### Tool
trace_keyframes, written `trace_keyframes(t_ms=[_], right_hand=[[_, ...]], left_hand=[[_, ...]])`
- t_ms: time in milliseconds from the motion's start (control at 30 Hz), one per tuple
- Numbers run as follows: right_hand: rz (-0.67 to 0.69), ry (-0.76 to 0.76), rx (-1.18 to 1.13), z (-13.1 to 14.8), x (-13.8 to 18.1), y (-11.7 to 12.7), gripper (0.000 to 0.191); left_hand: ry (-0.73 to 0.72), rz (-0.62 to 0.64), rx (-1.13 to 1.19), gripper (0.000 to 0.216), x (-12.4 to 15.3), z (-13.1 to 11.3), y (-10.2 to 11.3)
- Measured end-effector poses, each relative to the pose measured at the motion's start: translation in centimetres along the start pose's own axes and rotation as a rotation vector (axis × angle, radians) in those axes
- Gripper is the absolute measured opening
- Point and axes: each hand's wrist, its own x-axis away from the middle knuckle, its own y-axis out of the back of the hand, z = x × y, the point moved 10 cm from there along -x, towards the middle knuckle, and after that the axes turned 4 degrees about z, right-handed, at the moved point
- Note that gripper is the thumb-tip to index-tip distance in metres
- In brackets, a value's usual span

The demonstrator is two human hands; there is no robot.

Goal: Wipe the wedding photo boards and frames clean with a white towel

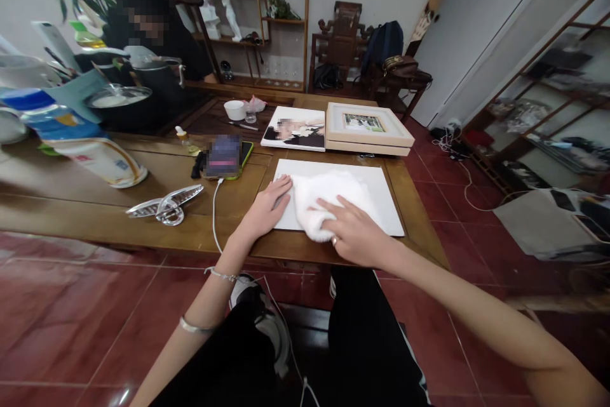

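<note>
A white rectangular board [387,204] lies flat near the front edge of the wooden table. My left hand [271,205] rests on the board's left edge with its fingers stretched out, holding nothing. On top of the board is a fluffy white cloth [333,185], bunched up at its near end. My right hand [350,226], with a ring on one finger, grips that bunched end, two fingers reaching forward over the cloth. Its thumb and lower fingers are partly hidden. Just behind the board are a photo panel [298,129] and a light wooden picture frame [398,131].
Left of my hands lie a phone [226,156] on a white charging cable [215,204] and a clear hair clip [166,204]. A blue-capped bottle [90,146] and a small dropper bottle [188,141] stand farther left. Another person [152,26] in black is across the table.
</note>
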Motion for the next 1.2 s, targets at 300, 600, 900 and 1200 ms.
trace_keyframes(t_ms=[300, 600, 900, 1200], right_hand=[[-0.124, -0.259, 0.103, -5.3, -8.0, 0.7, 0.046], [-0.004, 0.123, 0.095, 5.1, -3.2, -1.8, 0.038], [-0.007, -0.184, 0.083, -1.0, -1.8, 0.7, 0.038], [-0.033, -0.212, 0.007, -4.3, -13.0, 2.7, 0.032]], left_hand=[[0.04, -0.028, 0.051, 0.055, 0.1, -0.2, 0.5], [-0.041, -0.111, 0.129, 0.062, 0.7, -1.3, 1.8], [0.029, 0.002, 0.027, 0.055, 0.2, -0.3, 0.0], [-0.001, 0.021, 0.017, 0.036, -0.1, -1.1, 0.4]])
